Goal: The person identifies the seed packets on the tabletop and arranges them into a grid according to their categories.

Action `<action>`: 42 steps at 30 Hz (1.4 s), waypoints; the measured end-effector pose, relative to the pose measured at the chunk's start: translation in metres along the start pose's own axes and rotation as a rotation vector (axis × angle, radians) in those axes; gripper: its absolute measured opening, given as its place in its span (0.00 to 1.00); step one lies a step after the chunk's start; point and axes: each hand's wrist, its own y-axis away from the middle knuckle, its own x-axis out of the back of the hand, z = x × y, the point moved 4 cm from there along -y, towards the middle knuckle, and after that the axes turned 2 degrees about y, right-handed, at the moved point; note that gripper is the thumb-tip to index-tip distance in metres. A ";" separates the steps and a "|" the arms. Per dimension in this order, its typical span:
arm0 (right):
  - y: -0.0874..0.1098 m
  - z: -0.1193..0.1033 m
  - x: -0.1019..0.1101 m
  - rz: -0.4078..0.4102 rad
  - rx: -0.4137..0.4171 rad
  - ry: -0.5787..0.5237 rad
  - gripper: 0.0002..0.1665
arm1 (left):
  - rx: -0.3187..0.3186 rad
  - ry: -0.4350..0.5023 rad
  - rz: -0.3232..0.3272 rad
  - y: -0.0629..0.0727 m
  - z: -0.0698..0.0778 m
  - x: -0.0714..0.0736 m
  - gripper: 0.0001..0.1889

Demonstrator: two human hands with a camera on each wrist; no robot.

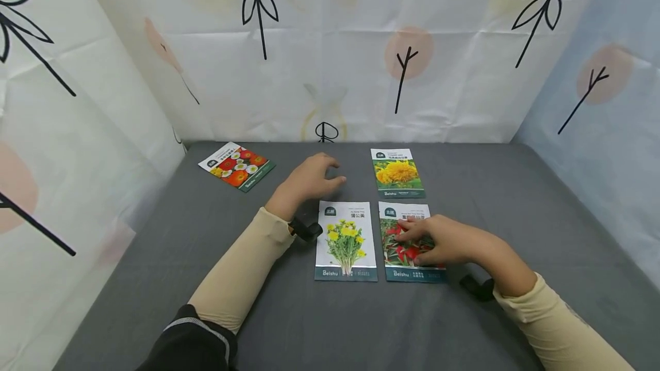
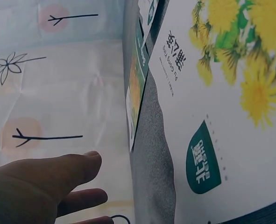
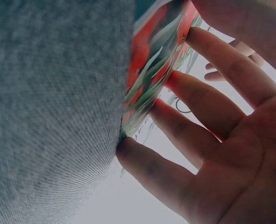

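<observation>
My left hand point(image 1: 311, 179) hovers behind the white seed packet with yellow dandelions point(image 1: 346, 239), fingers loosely bent and holding nothing. In the left wrist view its thumb and some fingers show beside that packet. My right hand point(image 1: 450, 239) rests its fingertips on the red-flowered seed packet point(image 1: 412, 275), which lies just right of the dandelion one. The right wrist view shows those fingers point(image 3: 208, 98) spread and mostly straight, tips touching the packet's printed face. Part of the red flowers is hidden under the hand.
Behind the red-flowered packet lies a seed packet with an orange-yellow flower point(image 1: 397, 174). Another packet with red, orange and white flowers point(image 1: 237, 166) lies angled at the far left. A grey cloth point(image 1: 319, 325) covers the table, and printed fabric walls point(image 1: 335, 67) enclose it.
</observation>
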 end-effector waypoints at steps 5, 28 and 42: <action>0.000 0.000 0.000 -0.003 -0.018 -0.010 0.29 | 0.012 0.011 0.006 0.000 -0.004 0.003 0.28; 0.000 0.002 0.000 -0.003 -0.047 0.002 0.30 | 0.181 0.086 0.083 0.011 -0.042 0.048 0.30; 0.000 -0.001 0.001 -0.001 -0.031 -0.009 0.29 | 0.292 0.103 0.155 0.037 -0.079 0.080 0.31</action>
